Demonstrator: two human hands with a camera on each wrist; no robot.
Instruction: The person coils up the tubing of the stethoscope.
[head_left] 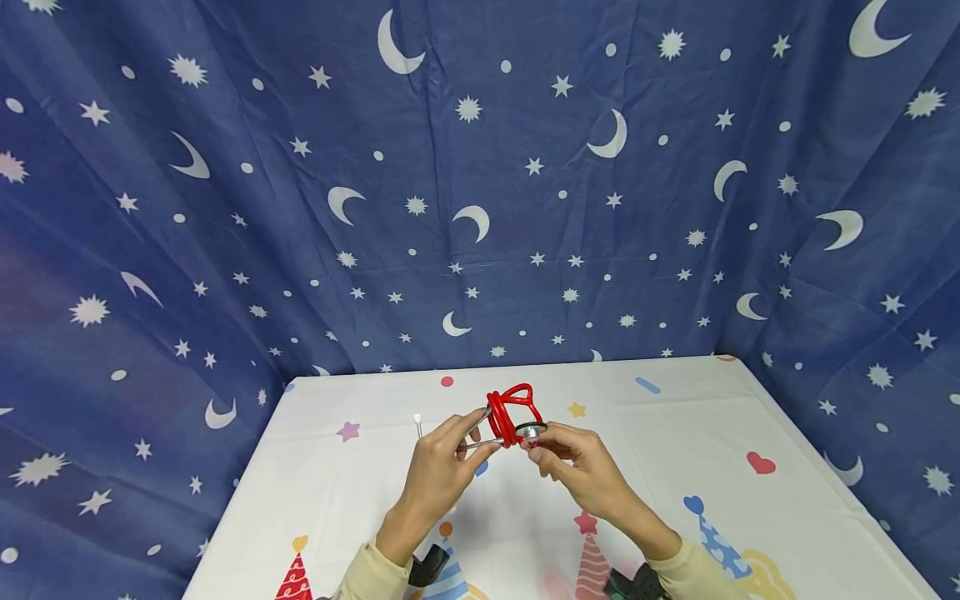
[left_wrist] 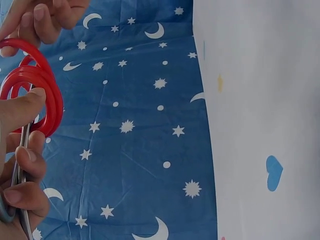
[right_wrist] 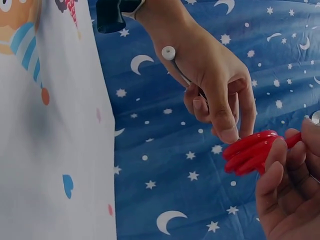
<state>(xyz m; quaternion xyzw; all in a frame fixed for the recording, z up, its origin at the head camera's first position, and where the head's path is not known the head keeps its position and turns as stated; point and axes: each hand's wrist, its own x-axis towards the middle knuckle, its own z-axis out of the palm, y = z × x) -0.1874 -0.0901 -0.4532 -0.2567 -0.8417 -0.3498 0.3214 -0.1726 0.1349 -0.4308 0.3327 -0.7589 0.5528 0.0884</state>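
A stethoscope is held up above the table between both hands, its red tubing (head_left: 504, 421) wound into a coil. My left hand (head_left: 435, 471) grips the metal ear tubes (left_wrist: 21, 175) beside the coil, with the thumb pressed against the red loops in the left wrist view. One white eartip (right_wrist: 169, 53) sticks out past the back of that hand. At the coil's other side, my right hand (head_left: 581, 467) pinches the round metal chest piece (head_left: 532, 431), which has a dark rim. A loop of tubing rises between the hands.
Below lies a table with a white cloth (head_left: 360, 483) printed with party hats, hearts and stars. A dark blue curtain (head_left: 525, 217) with moons and stars hangs behind it and along both sides. Dark wrist mounts (head_left: 429, 567) sit at the sleeves.
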